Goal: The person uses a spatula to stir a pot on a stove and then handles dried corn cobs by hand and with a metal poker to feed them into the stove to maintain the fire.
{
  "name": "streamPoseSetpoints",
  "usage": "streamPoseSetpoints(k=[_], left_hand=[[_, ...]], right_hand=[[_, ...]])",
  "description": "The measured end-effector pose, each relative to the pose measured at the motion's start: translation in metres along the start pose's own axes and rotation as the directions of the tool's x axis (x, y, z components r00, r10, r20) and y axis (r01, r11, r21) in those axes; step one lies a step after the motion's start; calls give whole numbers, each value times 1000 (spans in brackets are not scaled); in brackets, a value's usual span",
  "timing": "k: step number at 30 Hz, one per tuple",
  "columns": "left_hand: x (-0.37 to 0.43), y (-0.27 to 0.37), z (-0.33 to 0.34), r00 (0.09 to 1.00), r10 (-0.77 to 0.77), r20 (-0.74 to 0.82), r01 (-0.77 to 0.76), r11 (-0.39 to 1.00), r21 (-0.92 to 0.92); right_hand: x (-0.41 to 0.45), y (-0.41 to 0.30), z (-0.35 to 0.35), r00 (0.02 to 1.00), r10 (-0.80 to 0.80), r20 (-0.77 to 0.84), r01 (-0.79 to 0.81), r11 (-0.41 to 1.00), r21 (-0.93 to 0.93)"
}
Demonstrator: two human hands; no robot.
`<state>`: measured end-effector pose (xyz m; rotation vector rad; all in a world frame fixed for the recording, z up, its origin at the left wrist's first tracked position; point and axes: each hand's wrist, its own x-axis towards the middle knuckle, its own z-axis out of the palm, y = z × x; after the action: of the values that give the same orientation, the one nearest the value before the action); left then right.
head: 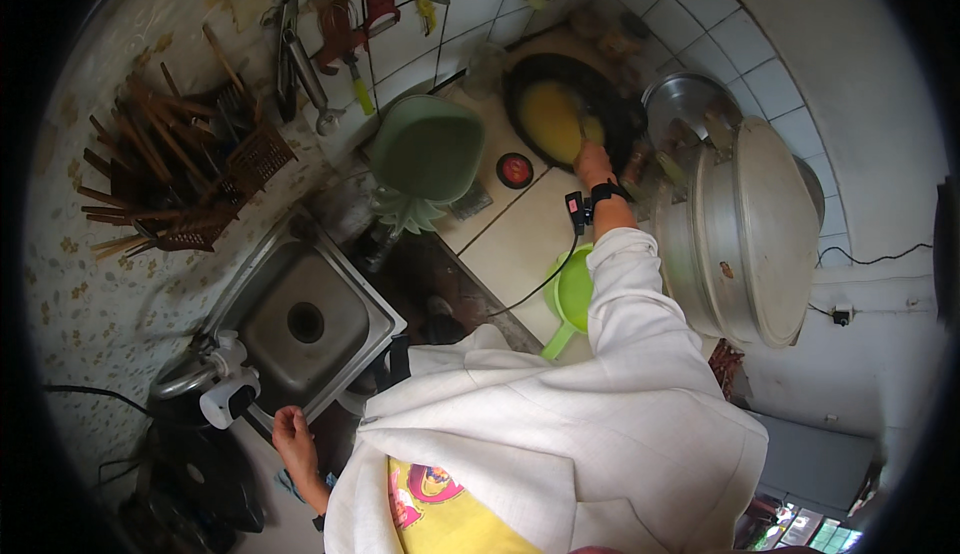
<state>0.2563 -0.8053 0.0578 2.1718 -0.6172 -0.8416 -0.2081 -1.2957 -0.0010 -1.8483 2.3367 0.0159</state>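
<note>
At the far side of the tiled counter, my right hand (595,164) reaches over the rim of a black round pan (517,96). A thin utensil (582,125) runs from its fingers into a yellow liquid (551,108); the grip is small and partly hidden. A black strap with a small cabled device (576,209) sits on that wrist. My left hand (295,438) hangs at the near corner of the steel sink (375,314), fingers loosely bent, with nothing seen in it. Beneath the right forearm lies a green plastic ladle (574,291), partly covered by the sleeve.
A large lidded metal steamer (720,231) stands right of my right arm, beside a metal bowl (686,96). Left of the pan are a green basin (427,149) and a red-and-black round lid (515,170). Chopstick baskets (259,153) and hanging utensils (304,66) line the wall above the sink.
</note>
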Motion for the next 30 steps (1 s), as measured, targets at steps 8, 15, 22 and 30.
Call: streamPoseSetpoints(k=[8, 15, 22, 30], left_hand=[[13, -5, 2, 991, 133, 33, -133, 991, -5], [25, -2, -2, 978, 182, 99, -184, 983, 10], [52, -17, 4, 958, 239, 158, -240, 971, -7], [59, -18, 4, 930, 349, 120, -351, 936, -2]], right_hand=[[-10, 21, 6, 988, -146, 58, 146, 989, 8], [-66, 13, -16, 967, -232, 109, 236, 971, -30], [-93, 34, -30, 915, -390, 99, 395, 918, -29], [-113, 55, -64, 903, -406, 142, 412, 911, -14]])
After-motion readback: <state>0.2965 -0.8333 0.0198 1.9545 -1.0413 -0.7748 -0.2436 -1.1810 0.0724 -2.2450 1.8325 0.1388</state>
